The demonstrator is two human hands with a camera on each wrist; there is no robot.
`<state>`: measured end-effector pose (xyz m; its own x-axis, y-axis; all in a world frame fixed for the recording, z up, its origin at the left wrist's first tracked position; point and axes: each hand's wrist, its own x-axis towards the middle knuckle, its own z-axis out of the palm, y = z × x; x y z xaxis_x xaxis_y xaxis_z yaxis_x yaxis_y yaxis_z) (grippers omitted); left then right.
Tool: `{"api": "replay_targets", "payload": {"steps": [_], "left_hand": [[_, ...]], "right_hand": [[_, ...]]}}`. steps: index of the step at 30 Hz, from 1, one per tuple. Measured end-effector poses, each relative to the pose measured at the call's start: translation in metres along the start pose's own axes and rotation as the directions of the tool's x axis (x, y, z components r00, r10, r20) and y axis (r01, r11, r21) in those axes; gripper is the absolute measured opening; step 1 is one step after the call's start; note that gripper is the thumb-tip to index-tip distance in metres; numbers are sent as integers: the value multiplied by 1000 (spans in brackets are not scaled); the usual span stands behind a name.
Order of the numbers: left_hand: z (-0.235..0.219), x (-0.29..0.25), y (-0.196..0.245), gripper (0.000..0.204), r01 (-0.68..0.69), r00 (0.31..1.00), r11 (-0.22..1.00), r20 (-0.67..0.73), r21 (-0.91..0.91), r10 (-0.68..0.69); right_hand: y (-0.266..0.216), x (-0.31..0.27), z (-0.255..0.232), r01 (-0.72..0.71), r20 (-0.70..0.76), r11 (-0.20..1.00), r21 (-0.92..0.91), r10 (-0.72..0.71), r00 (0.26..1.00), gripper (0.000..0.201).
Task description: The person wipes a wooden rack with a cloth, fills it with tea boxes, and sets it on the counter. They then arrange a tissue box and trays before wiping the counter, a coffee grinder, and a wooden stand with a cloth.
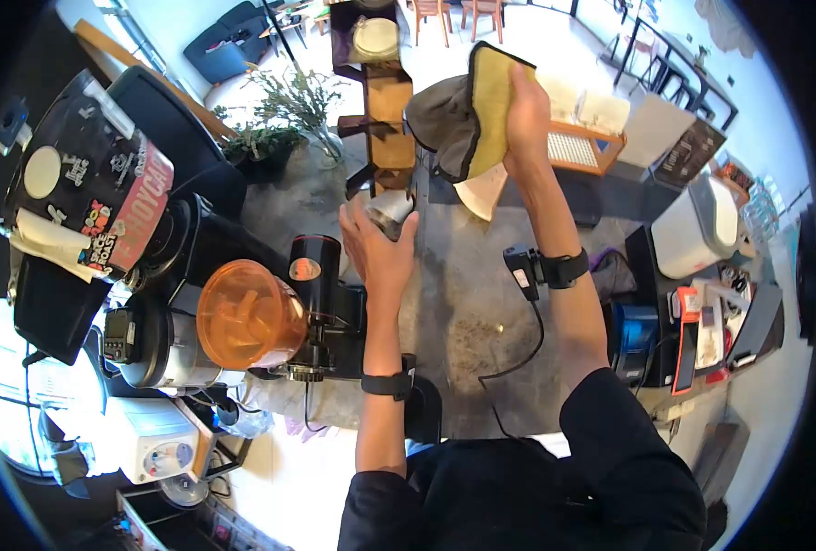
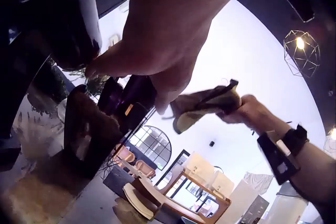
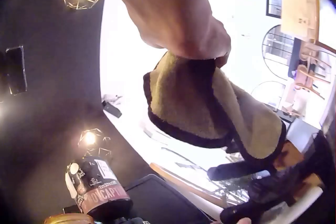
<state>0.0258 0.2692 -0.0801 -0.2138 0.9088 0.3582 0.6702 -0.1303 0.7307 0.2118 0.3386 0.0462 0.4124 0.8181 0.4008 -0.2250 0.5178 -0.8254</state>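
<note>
My right hand [image 1: 525, 124] grips a folded cloth [image 1: 495, 110], yellow on one face and grey on the other with dark edging. It is raised above the counter, and the cloth hangs down from the fingers in the right wrist view. Over the counter's middle, my left hand [image 1: 379, 248] is at the near end of a long wooden organizer [image 1: 390, 142]. A silver metal piece [image 1: 391, 208] shows between its thumb and fingers; I cannot tell whether they grip it. In the left wrist view, that thumb and the fingers stand apart, with dark shapes behind them.
A black grinder [image 1: 314, 262] and an orange translucent hopper [image 1: 247, 317] stand left of my left arm. Brown grounds [image 1: 481, 344] lie scattered on the counter. A glass vase of greenery [image 1: 321, 142] stands farther back. A white bin [image 1: 697, 225] is at the right.
</note>
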Motion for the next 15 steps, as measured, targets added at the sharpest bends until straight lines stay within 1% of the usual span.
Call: {"api": "replay_targets", "payload": {"steps": [1,2,4,6,8,9,10,11,13,14,15], "left_hand": [[-1,-10,1,92,38,999,999,24,-22,-38],[0,-16,-2,92,32,998,999,48,1,-32],[5,-24,-9,97,71,997,997,22,16,-71],[12,-26,-15,101,71,997,997,30,40,-72],[21,-27,-18,102,163,986,982,30,93,-166],[24,-27,-21,102,161,986,981,34,106,-165],[27,-27,-24,103,170,985,978,9,116,-173],[28,-26,-26,104,179,984,976,-16,126,-178],[26,-27,-30,105,151,988,978,-26,144,-149],[25,-25,-31,106,126,992,981,-38,146,-122],[24,-24,-32,106,133,991,981,-46,144,-128]], "right_hand": [[1,-11,-11,-26,-150,974,226,62,987,39],[15,-18,-23,-35,-178,971,235,78,981,39],[62,-33,-46,-124,-375,991,-43,99,922,40],[89,-64,-47,-273,-377,933,-234,171,910,40],[138,-85,-53,-338,-242,897,-285,274,931,41],[178,-96,-55,-338,-179,891,-304,295,939,39],[208,-105,-55,-336,-115,885,-322,316,942,37],[215,-114,-52,-344,-119,886,-312,322,939,37],[222,-142,-46,-186,25,862,-471,224,974,38],[215,-148,-46,-185,31,864,-467,225,974,38],[206,-153,-54,-229,84,878,-420,288,954,35]]}}
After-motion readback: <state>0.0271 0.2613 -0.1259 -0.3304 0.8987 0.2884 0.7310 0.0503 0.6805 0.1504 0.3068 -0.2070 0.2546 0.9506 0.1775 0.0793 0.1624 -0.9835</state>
